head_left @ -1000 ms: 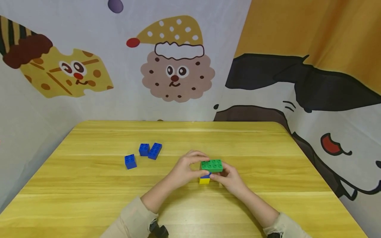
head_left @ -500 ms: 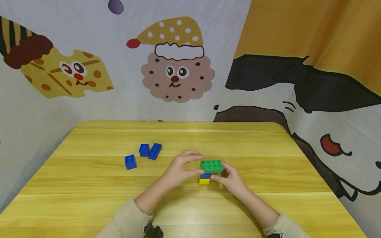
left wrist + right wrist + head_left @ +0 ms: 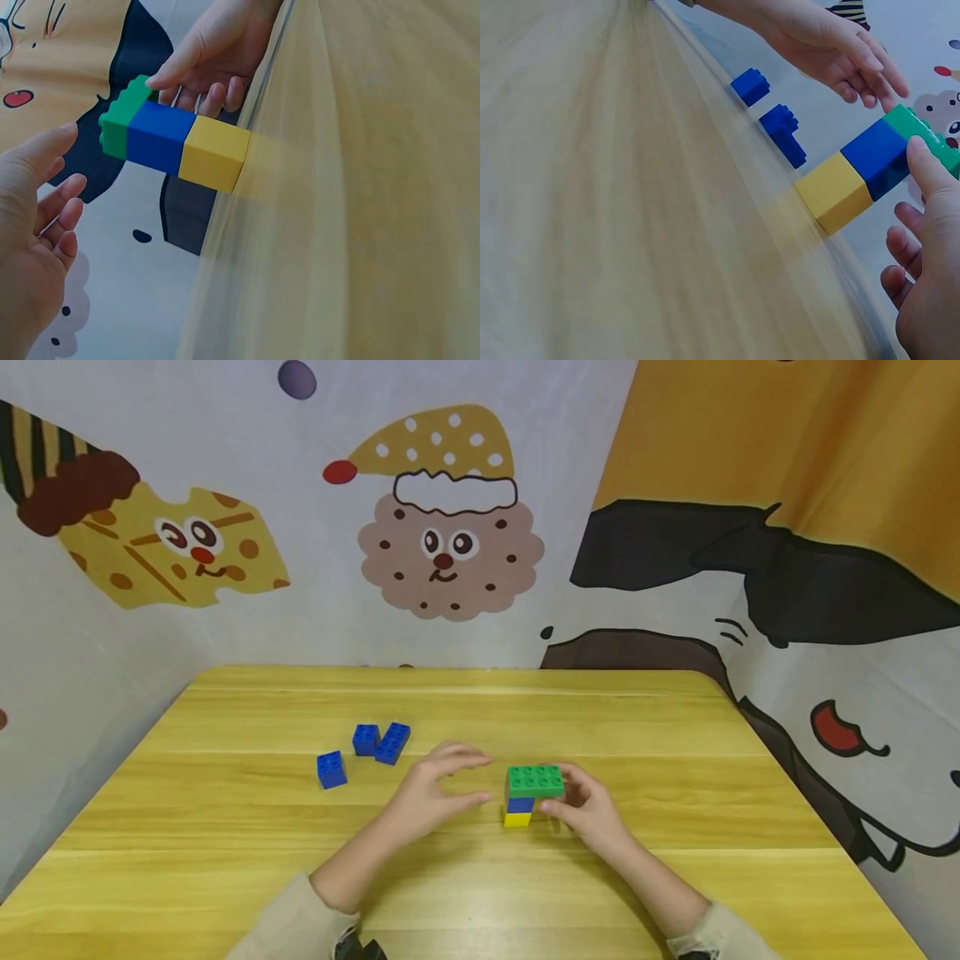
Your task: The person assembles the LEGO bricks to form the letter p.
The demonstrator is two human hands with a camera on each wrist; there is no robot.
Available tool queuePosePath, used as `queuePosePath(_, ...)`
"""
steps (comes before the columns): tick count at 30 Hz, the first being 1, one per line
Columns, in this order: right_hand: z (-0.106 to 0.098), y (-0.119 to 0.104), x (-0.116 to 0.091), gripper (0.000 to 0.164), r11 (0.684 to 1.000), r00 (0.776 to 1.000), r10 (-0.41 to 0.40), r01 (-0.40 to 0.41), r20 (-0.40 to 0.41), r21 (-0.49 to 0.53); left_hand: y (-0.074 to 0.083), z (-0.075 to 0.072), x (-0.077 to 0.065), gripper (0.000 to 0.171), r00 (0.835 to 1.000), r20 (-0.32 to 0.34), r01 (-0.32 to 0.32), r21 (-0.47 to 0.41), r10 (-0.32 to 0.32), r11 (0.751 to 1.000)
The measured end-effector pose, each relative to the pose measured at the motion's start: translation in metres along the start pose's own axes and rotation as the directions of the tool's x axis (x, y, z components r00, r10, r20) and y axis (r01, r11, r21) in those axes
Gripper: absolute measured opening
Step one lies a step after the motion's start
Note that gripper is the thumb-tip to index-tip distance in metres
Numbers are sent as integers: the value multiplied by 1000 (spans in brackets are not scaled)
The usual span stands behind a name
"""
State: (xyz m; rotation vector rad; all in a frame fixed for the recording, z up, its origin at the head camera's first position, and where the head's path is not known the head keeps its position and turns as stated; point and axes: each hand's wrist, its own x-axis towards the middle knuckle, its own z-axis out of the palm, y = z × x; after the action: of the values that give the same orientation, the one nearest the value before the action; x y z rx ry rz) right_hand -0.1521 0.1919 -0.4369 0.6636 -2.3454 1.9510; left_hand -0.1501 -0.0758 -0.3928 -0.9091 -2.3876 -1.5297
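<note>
A stack of toy building bricks stands upright on the table: a yellow brick (image 3: 517, 819) at the bottom, a blue brick (image 3: 521, 804) on it, and a longer green brick (image 3: 535, 781) on top, overhanging to the right. My right hand (image 3: 596, 814) is around the overhanging end, fingers relaxed; the head view shows its thumb just off the blue brick, while its index finger is partly hidden behind the green one. To the left, apart from the stack, my left hand (image 3: 423, 797) holds nothing, thumb and fingers spread towards the bricks.
Farther back on the left of the wooden table (image 3: 225, 860) lie a blue square brick (image 3: 332, 770), another blue square brick (image 3: 366, 740) and a longer blue brick (image 3: 393, 743). A cartoon-printed cloth (image 3: 450, 635) hangs behind the table.
My left hand has let go of the green brick and drawn away to the left. My right thumb has shifted slightly off the blue brick. The stack stands in the same place.
</note>
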Motion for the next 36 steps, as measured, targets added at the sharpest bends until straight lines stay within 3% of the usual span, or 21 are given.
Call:
queuePosePath(6,-6,5,0,48,999,1000,-24,24,-16,-21,0,-11,-9,42,1000,-22,19,5,-19,1000)
queuePosePath(19,-9,2,-3,42,983,983,-180,180,-21,18,-13,-37,-29,39,996,-86,20,37,-17,999)
queuePosePath(26,-9,3,-5,39,988,986,-153,154,-67,5,-20,-50,-36,42,985,-171,-22,92,38,996)
queuePosePath(34,-7,1,-4,38,992,987,-125,125,-97,-5,8,-68,-41,39,973,-217,-48,143,79,989)
queuePosePath(36,-7,0,-4,38,992,987,-127,127,-103,-5,10,-73,-43,38,972,-228,-26,151,60,988)
